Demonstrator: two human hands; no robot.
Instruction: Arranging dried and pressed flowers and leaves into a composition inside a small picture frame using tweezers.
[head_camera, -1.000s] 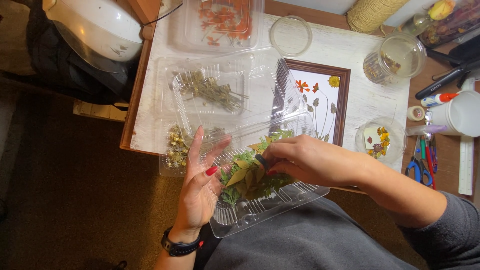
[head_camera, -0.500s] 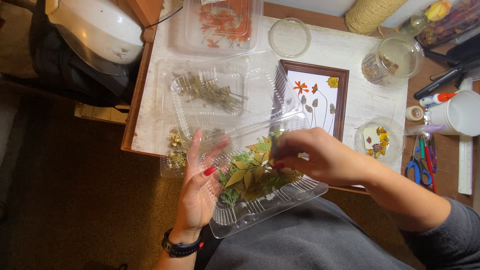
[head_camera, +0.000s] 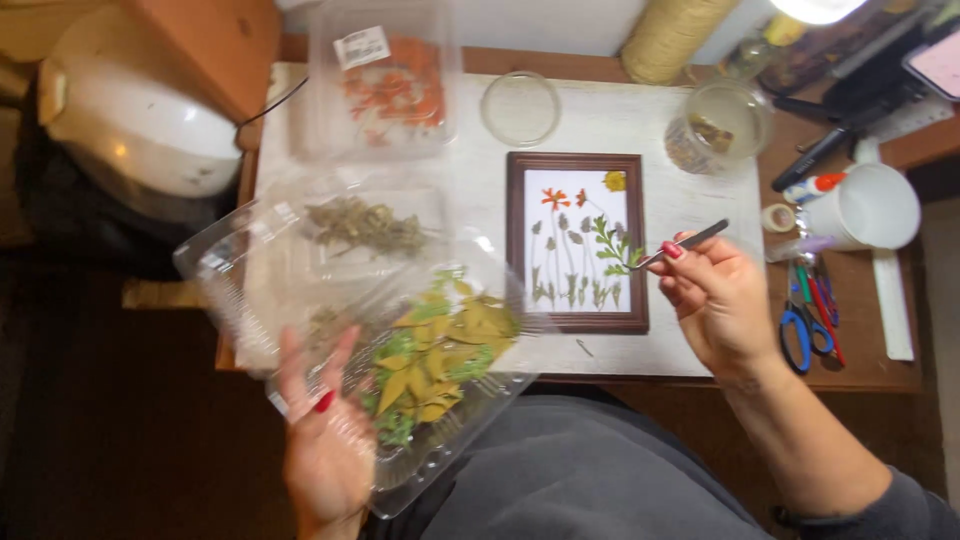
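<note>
A wooden picture frame (head_camera: 577, 241) lies flat on the white tabletop (head_camera: 470, 180), and pressed flowers and leaves are laid out on the white sheet inside it. A pair of metal tweezers (head_camera: 680, 245) is pinched in the closed fingers (head_camera: 672, 252) of the right hand (head_camera: 715, 300), just to the right of the frame. A small green leaf sprig (head_camera: 612, 243) is gripped at the tweezer tips, over the right part of the frame's white sheet; whether it touches the sheet cannot be told.

A clear plastic clamshell box (head_camera: 400, 370) is held from below by the left hand (head_camera: 325, 440), to the left of and below the frame, past the tabletop's near edge. The fingers of that hand are spread open under the box. Green and yellow pressed leaves (head_camera: 440, 355) are piled inside it.

A second clear box with dried grey-green sprigs (head_camera: 365, 225) is seen to the left of the frame, and one with orange petals (head_camera: 395, 90) above that. An empty glass dish (head_camera: 520, 108) is placed above the frame, and a glass jar (head_camera: 715, 125) above and to its right. A white mug (head_camera: 865, 207) and blue-handled scissors (head_camera: 805, 330) are found well to the right of the frame.
</note>
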